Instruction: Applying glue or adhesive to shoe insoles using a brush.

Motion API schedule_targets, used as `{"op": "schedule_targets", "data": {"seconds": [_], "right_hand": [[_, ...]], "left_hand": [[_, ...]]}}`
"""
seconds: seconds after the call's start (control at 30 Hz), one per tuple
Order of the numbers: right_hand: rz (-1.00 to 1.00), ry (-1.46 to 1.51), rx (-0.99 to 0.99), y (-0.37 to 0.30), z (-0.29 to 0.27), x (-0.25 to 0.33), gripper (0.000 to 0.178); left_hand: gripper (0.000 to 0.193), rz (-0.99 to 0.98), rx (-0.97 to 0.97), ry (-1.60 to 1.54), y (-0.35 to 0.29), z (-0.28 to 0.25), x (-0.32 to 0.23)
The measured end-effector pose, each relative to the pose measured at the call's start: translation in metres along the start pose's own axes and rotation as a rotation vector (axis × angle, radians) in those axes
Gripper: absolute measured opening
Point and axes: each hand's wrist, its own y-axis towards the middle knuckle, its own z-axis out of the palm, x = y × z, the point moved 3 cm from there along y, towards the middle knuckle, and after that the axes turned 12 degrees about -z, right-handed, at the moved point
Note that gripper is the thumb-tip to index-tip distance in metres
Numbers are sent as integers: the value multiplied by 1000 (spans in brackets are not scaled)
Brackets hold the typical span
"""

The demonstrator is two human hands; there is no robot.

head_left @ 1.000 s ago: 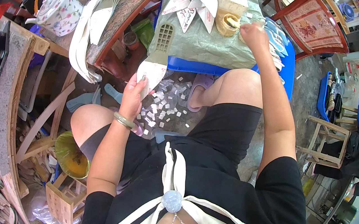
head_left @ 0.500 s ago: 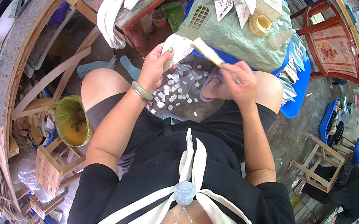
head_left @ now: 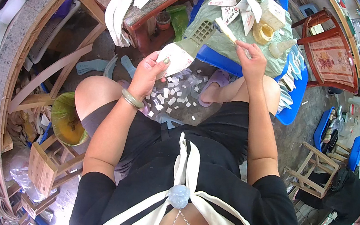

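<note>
My left hand (head_left: 148, 69) pinches the white end of a shoe insole (head_left: 175, 58) between thumb and fingers, above my knees. The insole's far half is grey-green with a grid of holes. In my right hand (head_left: 252, 60) is a brush (head_left: 226, 30) with a pale head, pointing up and left. Its tip appears beside the insole's perforated end; whether they touch I cannot tell. Just beyond the right hand, a yellowish coated cup (head_left: 263, 33), a square whitish container (head_left: 272, 14) and a cloudy bottle (head_left: 281, 48) stand on a green-covered surface (head_left: 219, 40). Several white pointed pieces (head_left: 249, 8) lie there.
Small white squares (head_left: 175, 96) are scattered on the floor between my feet. A blue tray (head_left: 297, 103) with insoles is at right, near a wooden chair (head_left: 329, 50). At left stand a lined bin (head_left: 70, 118), a wooden stool (head_left: 43, 169) and a stone-topped table (head_left: 13, 45).
The brush has moved from the insole's white part up and right, toward the cup. My left hand has shifted slightly left and down, with the insole now tilted rightward.
</note>
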Motion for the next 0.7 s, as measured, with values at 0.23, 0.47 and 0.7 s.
{"op": "schedule_targets", "data": {"seconds": [0.23,0.47,0.7], "right_hand": [[-61,-15,137,12,11,21,15],[-178,209,247,-22,25,67,17],[-152,295,310,-28,22,85,14]], "left_hand": [[21,36,-87,298,-2,1,3],[19,117,-281,569,2,-3,5],[19,295,-480,949,-12,13,-4]]}}
